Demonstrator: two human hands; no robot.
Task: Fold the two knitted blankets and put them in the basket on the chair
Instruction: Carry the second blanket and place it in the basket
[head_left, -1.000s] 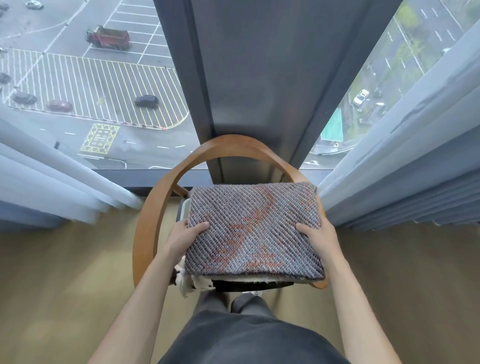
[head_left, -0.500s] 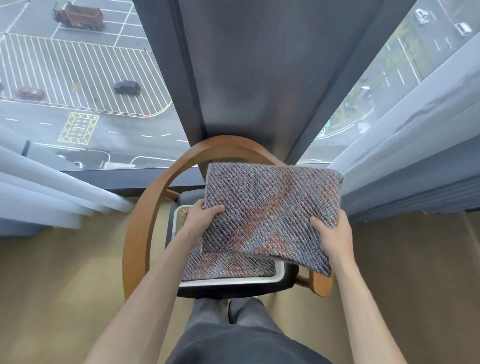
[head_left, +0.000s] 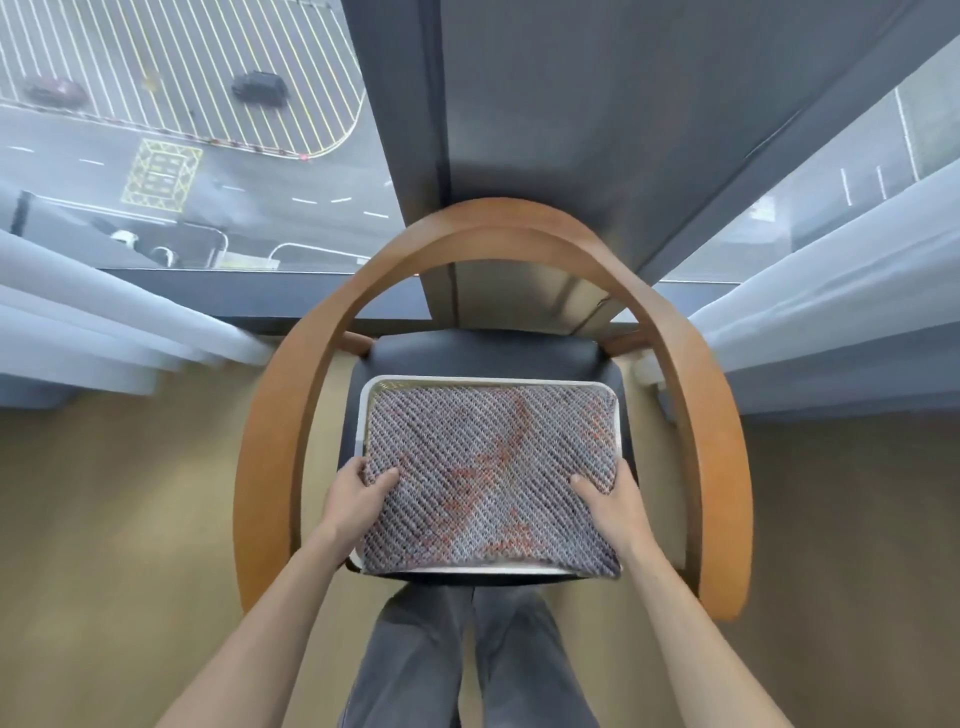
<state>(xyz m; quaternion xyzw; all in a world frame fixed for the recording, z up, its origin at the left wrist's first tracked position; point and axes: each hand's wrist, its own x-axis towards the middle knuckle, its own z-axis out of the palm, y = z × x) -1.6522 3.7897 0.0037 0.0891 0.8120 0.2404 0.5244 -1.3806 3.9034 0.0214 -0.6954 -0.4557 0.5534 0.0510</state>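
Grey trousers (head_left: 467, 660): the person's 2 legs at 6 o'clock, just short of the chair (head_left: 270, 467).
Left hand (head_left: 358, 499): grips the folded blanket (head_left: 488, 478) at its 8 o'clock edge, thumb on top.
Right hand (head_left: 610, 506): grips the 4 o'clock edge the same way.
Blanket: grey-and-rust knit, flat in the basket (head_left: 493, 380) — near edge over the rim at 6 o'clock.
Basket: white-rimmed, on the dark seat (head_left: 483, 353).
Chair: wooden arm arcs from 8 through 12 to 4 o'clock.
Curtains (head_left: 104, 332): pale, at 9 and 3 o'clock.
Window (head_left: 182, 156): street at 11 o'clock.
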